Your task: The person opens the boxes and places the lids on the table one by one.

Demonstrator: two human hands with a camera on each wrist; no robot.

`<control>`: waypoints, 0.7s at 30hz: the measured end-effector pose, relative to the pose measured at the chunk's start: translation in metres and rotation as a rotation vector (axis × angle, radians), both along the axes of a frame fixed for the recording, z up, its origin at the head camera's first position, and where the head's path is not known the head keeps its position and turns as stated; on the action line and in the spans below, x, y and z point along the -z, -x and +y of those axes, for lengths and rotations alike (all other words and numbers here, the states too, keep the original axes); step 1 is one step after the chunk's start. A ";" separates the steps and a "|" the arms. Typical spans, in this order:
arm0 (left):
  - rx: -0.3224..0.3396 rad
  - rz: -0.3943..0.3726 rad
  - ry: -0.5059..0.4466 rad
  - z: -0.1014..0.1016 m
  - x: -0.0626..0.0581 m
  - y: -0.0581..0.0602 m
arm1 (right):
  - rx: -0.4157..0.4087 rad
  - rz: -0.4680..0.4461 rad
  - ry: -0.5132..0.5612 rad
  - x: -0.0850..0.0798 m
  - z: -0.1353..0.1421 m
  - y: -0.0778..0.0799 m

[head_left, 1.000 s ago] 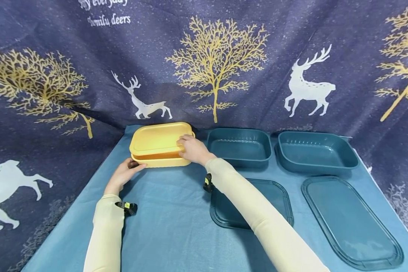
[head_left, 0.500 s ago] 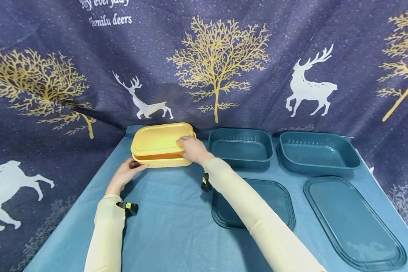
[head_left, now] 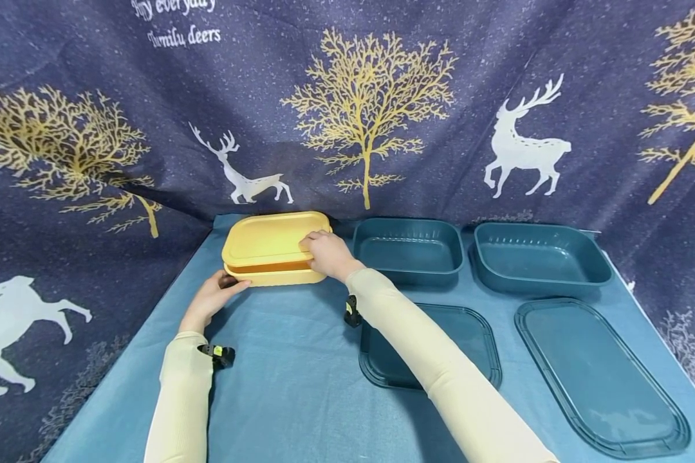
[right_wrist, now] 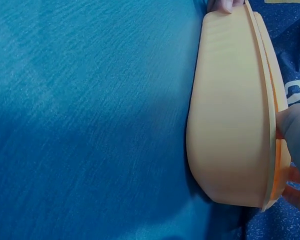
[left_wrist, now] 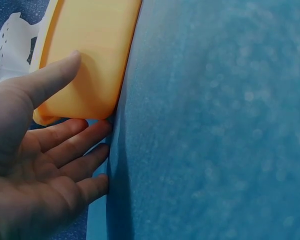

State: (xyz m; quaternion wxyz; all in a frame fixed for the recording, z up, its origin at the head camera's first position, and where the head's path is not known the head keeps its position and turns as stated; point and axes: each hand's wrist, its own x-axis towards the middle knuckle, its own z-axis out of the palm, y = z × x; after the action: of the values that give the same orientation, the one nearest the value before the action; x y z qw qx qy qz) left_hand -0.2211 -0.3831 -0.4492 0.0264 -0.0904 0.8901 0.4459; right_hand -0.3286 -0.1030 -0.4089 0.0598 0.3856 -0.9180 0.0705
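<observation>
At the table's far left stands a yellow rectangular food container [head_left: 278, 278]. Its yellow lid [head_left: 269, 239] lies over it askew, leaving a gap along the front rim. My right hand [head_left: 329, 252] pinches the lid near its front right corner; in the right wrist view the thumb sits at the gap. My left hand [head_left: 211, 297] touches the container's front left corner. In the left wrist view its thumb [left_wrist: 60, 77] lies against the front wall, and the fingers spread loosely beside the end. The container's inside is mostly hidden by the lid.
Two dark teal containers [head_left: 408, 273] stand uncovered along the back, right of the yellow one. In front lie two teal lids [head_left: 602, 379], one partly hidden under my right arm. A patterned dark curtain [head_left: 417, 186] hangs right behind the blue-covered table [head_left: 278, 399].
The yellow lid's far edge sits very slightly lower than before. Both hands have hardly moved and keep their places on the lid and container.
</observation>
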 end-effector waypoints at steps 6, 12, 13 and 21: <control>-0.001 -0.004 -0.004 0.002 -0.001 0.000 | -0.023 0.042 0.005 -0.002 0.003 -0.001; -0.010 -0.009 -0.015 0.002 -0.001 -0.001 | -0.035 0.099 0.004 -0.006 0.004 -0.002; -0.010 -0.010 -0.017 0.002 -0.001 0.000 | -0.035 0.108 0.010 -0.007 0.005 -0.002; -0.016 -0.018 -0.009 0.003 0.000 0.000 | -0.037 0.159 0.087 -0.012 0.007 -0.002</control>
State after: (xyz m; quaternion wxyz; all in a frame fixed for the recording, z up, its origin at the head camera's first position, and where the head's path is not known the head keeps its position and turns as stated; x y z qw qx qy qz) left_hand -0.2211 -0.3805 -0.4488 0.0311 -0.1016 0.8871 0.4492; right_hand -0.3266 -0.0957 -0.3971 0.1481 0.4039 -0.8991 0.0804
